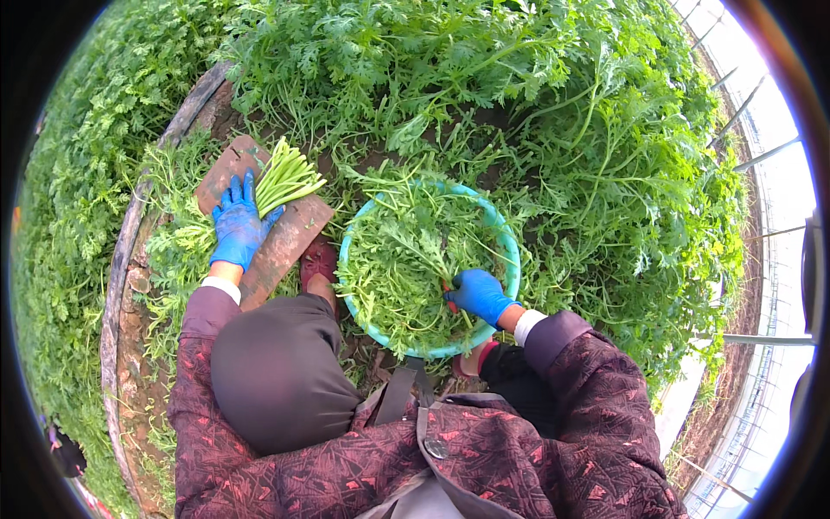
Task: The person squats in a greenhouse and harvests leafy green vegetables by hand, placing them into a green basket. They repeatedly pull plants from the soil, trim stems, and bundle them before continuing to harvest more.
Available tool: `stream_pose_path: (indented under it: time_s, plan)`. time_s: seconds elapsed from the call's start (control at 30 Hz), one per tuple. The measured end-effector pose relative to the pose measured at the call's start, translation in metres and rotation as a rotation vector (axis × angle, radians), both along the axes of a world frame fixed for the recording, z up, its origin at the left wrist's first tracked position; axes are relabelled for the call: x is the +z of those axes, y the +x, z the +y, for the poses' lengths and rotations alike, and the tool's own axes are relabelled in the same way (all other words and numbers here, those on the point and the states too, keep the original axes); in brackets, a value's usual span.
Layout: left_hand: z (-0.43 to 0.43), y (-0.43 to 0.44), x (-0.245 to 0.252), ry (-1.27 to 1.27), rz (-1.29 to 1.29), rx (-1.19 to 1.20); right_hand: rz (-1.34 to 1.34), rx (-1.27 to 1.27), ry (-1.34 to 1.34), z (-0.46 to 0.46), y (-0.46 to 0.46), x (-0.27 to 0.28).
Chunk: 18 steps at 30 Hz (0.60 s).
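Observation:
My left hand [237,217], in a blue glove, lies over a bundle of cut green stems [288,178] and holds it on a worn wooden board [285,250]. The pale cut ends point away to the upper right, while leaves [198,230] show on the glove's other side. Over the near right part of a turquoise round basin [514,259], my gloved right hand [478,297] grips a red-handled tool [449,298]. Leaves hide most of its working end. Loose lobed greens [402,259], resembling crown daisy, fill the basin.
Dense standing greens [402,58] grow beyond the basin and to both sides. A weathered plank edge [126,246] curves along the left. My red shoe [318,263] is beside the board. At the right run metal poles [768,339] and pale sheeting [784,272].

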<state>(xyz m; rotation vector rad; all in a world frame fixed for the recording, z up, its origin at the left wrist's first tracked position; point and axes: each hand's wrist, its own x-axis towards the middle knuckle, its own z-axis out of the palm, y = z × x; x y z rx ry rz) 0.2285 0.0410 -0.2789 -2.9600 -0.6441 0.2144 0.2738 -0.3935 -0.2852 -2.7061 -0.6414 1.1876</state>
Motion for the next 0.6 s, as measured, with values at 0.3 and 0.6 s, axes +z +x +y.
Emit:
stream_pose_path:
  time_s: [0.3, 0.6]
  plan:
    - [-0.025, 0.008, 0.073, -0.058, -0.045, -0.154, 0.849, -0.750, 0.725, -0.014, 0.061, 0.083]
    - [-0.120, 0.042, 0.170, -0.614, -0.384, -1.197, 0.806, -0.268, 0.835, 0.064, 0.062, 0.142]
